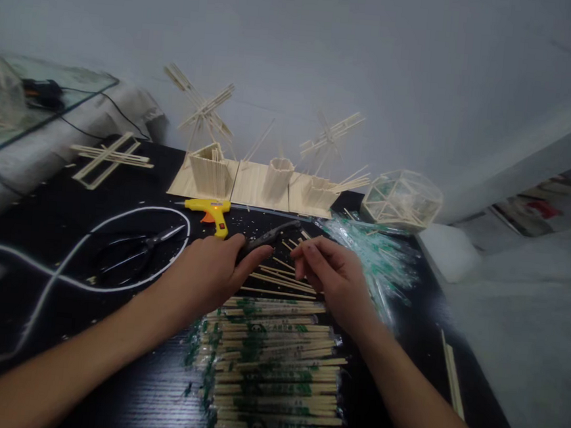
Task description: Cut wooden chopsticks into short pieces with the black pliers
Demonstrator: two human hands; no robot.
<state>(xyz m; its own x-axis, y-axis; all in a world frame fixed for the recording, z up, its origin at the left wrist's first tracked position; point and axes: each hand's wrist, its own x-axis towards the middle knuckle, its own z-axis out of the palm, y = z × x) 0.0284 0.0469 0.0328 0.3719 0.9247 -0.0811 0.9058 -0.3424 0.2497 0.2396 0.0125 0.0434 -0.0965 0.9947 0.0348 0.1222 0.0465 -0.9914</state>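
Observation:
My left hand [215, 268] is closed round a dark, slim tool [270, 235] that points up and to the right; its exact kind is unclear. To its right, my right hand [333, 274] has its fingers curled in a pinch near the tool's tip; what they hold, if anything, is hidden. Loose thin wooden sticks [283, 280] lie on the black table between and below the hands. Nearer me, a row of chopsticks in clear wrappers with green print [278, 365] is laid out. A yellow glue gun [211, 212] lies just beyond my left hand.
Stick-built models [212, 172] stand on wooden bases along the back, beside a stick frame [402, 200]. Empty wrappers [376, 254] are heaped at right. Black-handled scissors [147, 246] lie within a white cable loop [117, 212]. Crossed sticks [112, 157] lie at left.

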